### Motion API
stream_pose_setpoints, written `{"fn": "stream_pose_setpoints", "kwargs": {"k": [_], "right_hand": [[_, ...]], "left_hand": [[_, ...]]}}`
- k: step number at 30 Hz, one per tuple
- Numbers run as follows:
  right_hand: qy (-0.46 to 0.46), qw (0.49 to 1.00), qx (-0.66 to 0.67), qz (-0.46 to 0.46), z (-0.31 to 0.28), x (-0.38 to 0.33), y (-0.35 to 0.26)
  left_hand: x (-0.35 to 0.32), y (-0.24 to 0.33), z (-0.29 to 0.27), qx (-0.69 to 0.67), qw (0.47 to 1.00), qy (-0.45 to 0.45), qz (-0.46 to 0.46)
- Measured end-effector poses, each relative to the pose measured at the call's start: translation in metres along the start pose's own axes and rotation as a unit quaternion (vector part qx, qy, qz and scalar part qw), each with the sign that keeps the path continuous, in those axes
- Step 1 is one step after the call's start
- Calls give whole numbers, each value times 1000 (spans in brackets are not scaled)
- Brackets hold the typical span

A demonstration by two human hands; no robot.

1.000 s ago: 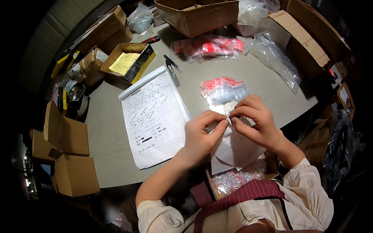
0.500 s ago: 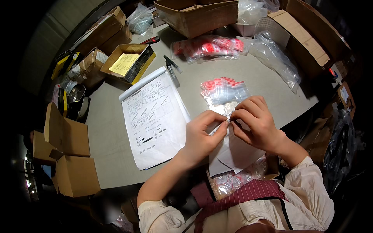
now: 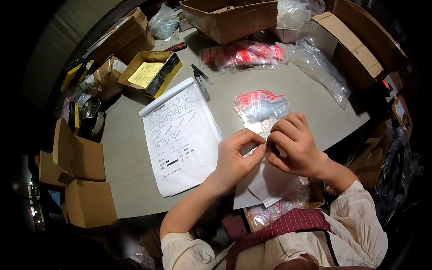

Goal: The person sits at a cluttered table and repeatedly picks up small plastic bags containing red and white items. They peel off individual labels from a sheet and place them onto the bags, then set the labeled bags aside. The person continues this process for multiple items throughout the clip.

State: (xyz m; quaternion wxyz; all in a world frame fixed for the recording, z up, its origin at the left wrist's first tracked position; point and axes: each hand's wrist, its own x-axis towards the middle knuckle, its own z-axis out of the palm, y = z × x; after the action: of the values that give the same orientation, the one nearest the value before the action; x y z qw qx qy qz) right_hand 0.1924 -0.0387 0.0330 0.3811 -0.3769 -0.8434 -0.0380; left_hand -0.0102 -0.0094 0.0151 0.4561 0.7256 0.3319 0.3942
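Observation:
My left hand [image 3: 237,156] and my right hand [image 3: 298,146] meet at the near edge of the table, thumbs and fingertips pinched together. White paper sheets [image 3: 267,182] hang down from the pinch toward my lap, loosely overlapping. The exact spot between the fingertips is partly hidden, and any small fastener there is too small to make out. Just beyond my fingers lies a fanned stack of small clear zip bags [image 3: 262,107] with red tops. Under the paper is an open box with clear bags of small white ring-like pieces [image 3: 281,207].
Left of my hands lies a handwritten notepad [image 3: 180,139], with two markers [image 3: 201,83] at its top. Farther back are a box with a yellow note [image 3: 146,74], red-printed bags [image 3: 243,56] and a large cardboard box [image 3: 229,22]. Open cartons [image 3: 87,202] stand at the left edge.
The lower ends of the paper sheets have swung left. My fingertips stay pinched together, with only a slight shift.

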Motion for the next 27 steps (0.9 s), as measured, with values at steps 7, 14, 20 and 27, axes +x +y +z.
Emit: {"fn": "stream_pose_setpoints", "kwargs": {"k": [7,14,20,27], "right_hand": [[-1,993,103,52,3,-3,5],[-10,966,210,150,2,-4,10],[-46,960,224,161,1,-10,18],[-5,997,48,66,5,-10,8]], "left_hand": [[-2,3,1,-66,997,3,-49],[-2,-1,2,-79,995,12,-52],[-1,-1,0,-66,996,0,-67],[-1,3,1,-9,999,2,-44]]}}
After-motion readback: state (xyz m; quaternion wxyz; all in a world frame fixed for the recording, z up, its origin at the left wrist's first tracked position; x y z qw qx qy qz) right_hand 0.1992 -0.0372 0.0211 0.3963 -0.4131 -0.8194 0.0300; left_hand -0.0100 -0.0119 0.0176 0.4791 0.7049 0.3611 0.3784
